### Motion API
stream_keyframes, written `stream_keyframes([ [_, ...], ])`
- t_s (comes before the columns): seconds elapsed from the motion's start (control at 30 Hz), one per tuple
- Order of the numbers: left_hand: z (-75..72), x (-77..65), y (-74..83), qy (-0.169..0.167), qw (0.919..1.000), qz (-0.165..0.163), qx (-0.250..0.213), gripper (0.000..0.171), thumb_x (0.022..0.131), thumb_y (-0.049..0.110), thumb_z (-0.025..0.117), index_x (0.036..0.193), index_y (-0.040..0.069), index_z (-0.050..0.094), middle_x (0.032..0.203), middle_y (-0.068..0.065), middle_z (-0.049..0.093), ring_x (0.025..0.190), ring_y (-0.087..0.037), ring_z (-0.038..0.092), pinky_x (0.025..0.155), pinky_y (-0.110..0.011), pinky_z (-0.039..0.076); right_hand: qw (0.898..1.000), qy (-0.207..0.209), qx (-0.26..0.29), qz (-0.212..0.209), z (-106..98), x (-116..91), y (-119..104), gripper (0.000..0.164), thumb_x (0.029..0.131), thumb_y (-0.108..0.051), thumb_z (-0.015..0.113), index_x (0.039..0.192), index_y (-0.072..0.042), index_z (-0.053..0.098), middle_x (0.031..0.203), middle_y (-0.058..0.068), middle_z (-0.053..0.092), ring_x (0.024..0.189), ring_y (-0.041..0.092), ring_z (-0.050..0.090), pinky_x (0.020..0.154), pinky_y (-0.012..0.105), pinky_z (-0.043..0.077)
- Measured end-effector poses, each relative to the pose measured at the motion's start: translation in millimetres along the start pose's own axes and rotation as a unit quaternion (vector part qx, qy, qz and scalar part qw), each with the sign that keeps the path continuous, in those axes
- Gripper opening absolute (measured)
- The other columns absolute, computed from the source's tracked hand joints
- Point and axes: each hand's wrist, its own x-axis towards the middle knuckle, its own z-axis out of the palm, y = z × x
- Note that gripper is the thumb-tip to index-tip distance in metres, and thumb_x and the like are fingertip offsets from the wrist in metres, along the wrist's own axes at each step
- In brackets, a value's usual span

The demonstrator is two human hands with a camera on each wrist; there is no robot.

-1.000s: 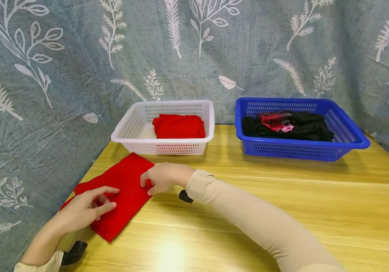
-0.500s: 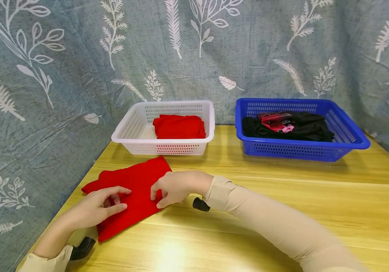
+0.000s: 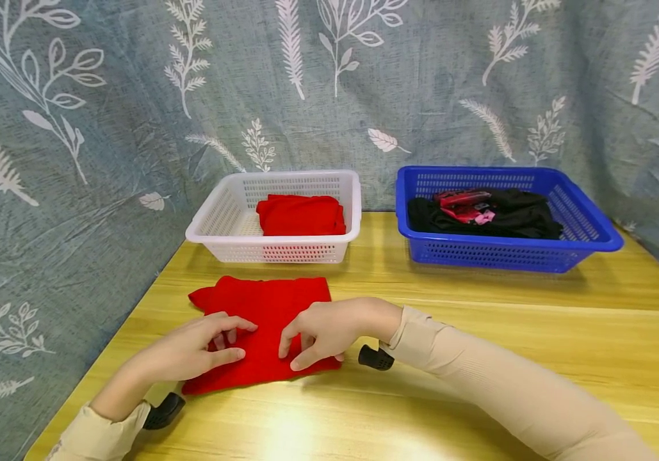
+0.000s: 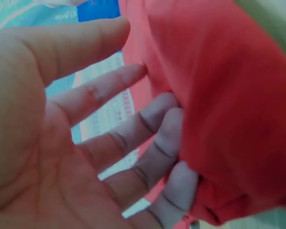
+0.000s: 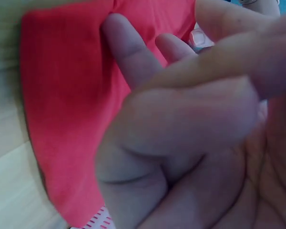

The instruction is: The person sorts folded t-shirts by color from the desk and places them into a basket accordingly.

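A folded red garment [image 3: 268, 298] lies flat on the table in front of the white basket, its far edge roughly level in the head view. At its left part my left hand [image 3: 193, 352] rests with spread fingers; in the left wrist view the fingertips [image 4: 169, 124] touch the red fabric [image 4: 229, 95]. My right hand [image 3: 335, 326] lies over the right part, fingers bent downward onto the cloth. In the right wrist view one fingertip [image 5: 119, 31] presses into the red fabric [image 5: 62, 95]. Neither hand visibly pinches the cloth.
Behind the garment stands a white plastic basket [image 3: 271, 240] holding folded red cloth [image 3: 300, 216]. To its right is a blue basket [image 3: 513, 241] with black clothing [image 3: 519, 214] and a red-and-pink item [image 3: 464, 205]. A patterned curtain [image 3: 329, 115] hangs behind the wooden table [image 3: 508, 307].
The red garment has slid right and turned, so its edges now run squarer to the table. Both hands have moved right with it, resting on it throughout.
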Motion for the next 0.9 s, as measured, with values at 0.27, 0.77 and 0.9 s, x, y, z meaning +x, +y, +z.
stream_keyframes([
  [0.27, 6.8, 15.0, 11.3, -0.026, 0.9986, 0.047, -0.002, 0.040, 0.102, 0.036, 0.075, 0.139, 0.024, 0.068, 0.113, 0.007, 0.063, 0.102, -0.011, 0.058, 0.086, -0.028, 0.053, 0.999, -0.019, 0.036, 0.010, 4.2, -25.7, 13.0, 0.029, 0.105, -0.032, 0.071, 0.133, -0.022, 0.071, 0.094, -0.012, 0.076, 0.054, 0.035, 0.066, 0.060, 0.026, 0.057],
  [0.77, -16.8, 12.7, -9.7, 0.039, 0.9959, 0.001, -0.082, 0.047, 0.104, 0.024, 0.072, 0.147, 0.012, 0.060, 0.115, -0.008, 0.065, 0.095, -0.020, 0.065, 0.073, -0.028, 0.056, 0.992, 0.020, 0.122, 0.035, 1.6, -82.3, 45.8, 0.033, 0.106, -0.032, 0.070, 0.138, -0.023, 0.068, 0.107, -0.002, 0.071, 0.052, 0.024, 0.057, 0.062, 0.036, 0.060],
  [0.9, -19.0, 12.5, -20.8, 0.037, 0.9922, -0.047, -0.109, 0.053, 0.105, 0.022, 0.070, 0.154, 0.011, 0.054, 0.113, -0.012, 0.065, 0.091, -0.023, 0.066, 0.068, -0.029, 0.053, 0.987, 0.052, 0.140, 0.061, -0.1, -93.7, 57.3, 0.038, 0.106, -0.032, 0.070, 0.143, -0.023, 0.064, 0.111, 0.004, 0.070, 0.052, 0.020, 0.056, 0.063, 0.038, 0.058],
])
